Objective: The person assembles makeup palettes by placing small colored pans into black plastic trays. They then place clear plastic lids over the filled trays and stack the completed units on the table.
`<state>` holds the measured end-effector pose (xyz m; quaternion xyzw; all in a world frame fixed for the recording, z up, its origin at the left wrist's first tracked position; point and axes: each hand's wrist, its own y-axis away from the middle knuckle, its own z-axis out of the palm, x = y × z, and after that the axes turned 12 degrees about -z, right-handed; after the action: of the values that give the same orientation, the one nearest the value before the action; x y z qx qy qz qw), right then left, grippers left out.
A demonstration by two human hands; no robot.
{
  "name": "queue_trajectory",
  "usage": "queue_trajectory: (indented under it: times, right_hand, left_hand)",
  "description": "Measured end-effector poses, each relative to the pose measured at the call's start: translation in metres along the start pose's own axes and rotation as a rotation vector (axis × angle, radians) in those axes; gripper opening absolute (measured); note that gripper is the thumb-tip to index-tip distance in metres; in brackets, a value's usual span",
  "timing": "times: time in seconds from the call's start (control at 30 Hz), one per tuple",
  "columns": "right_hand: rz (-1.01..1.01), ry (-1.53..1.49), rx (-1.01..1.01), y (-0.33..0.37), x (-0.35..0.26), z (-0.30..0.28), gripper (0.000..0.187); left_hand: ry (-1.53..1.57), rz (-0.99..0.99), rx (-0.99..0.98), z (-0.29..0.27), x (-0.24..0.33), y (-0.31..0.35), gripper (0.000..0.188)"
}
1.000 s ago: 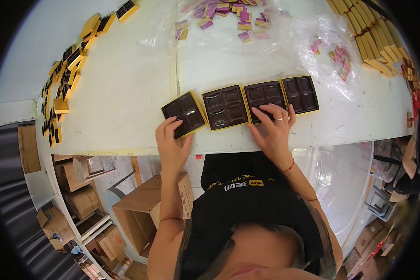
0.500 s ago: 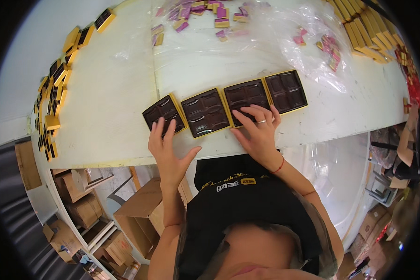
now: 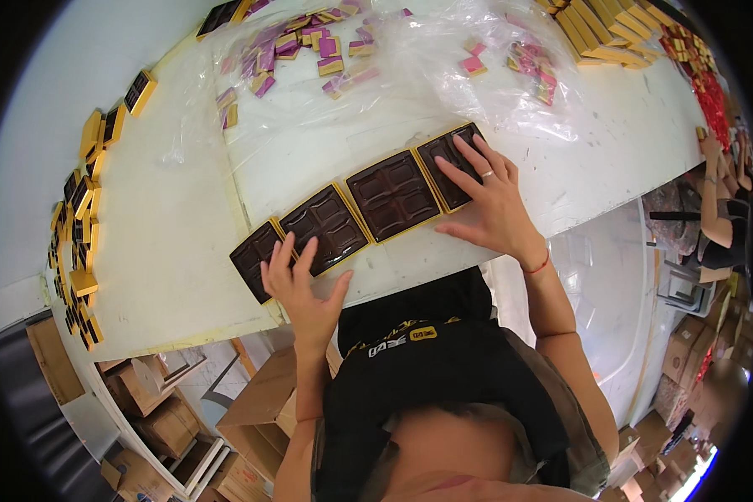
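Four shallow yellow-edged boxes are lying in a slanting row near the front edge of a white, scuffed surface. The left hand is holding its fingers loosely apart over the two leftmost boxes; the right hand is resting parted fingers across the rightmost, and neither is clasping anything. Beyond, crumpled clear plastic film is lying around small purple-and-gold blocks, gold boxes are standing stacked at far right, and brown cardboard boxes are sitting below. Inside the row, glossy dark-brown trays are catching light, each showing squarish moulded cells with softened corners.
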<state>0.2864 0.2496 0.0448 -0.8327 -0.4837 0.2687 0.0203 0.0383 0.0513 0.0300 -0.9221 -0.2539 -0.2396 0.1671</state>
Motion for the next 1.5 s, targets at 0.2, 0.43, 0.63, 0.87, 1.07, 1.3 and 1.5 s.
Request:
queue_trajectory:
  times: [0.2,0.43,0.63,0.87,1.07,1.3,1.5]
  right_hand:
    - [0.091,0.152,0.005,0.039,0.010,-0.026,0.071]
    - [0.316,0.092,0.448,0.028,0.003,0.007,0.057]
    - [0.051,0.033,0.662,-0.028,-0.039,-0.044,0.030]
    - [-0.145,-0.023,0.245,-0.248,0.083,0.061,0.020]
    - [0.081,0.101,0.236,-0.291,0.113,0.104,0.022]
    - [-0.161,-0.822,0.184,-0.238,0.024,0.059,0.015]
    - [-0.279,-1.010,-0.250,-0.157,-0.067,0.028,0.010]
  left_hand:
    - [-0.030,0.029,-0.106,0.005,0.004,-0.002,0.046]
    - [0.028,0.108,-0.127,0.013,0.011,-0.009,0.044]
    - [0.152,0.255,-0.053,-0.036,0.007,-0.086,0.030]
    - [-0.115,0.129,-0.175,0.070,-0.022,-0.298,0.023]
    - [-0.155,-0.108,-0.042,0.045,-0.028,-0.325,0.029]
    - [0.700,-0.150,-0.306,0.017,-0.053,-0.263,0.020]
    - [0.794,-0.377,-0.397,-0.084,-0.078,-0.132,0.022]
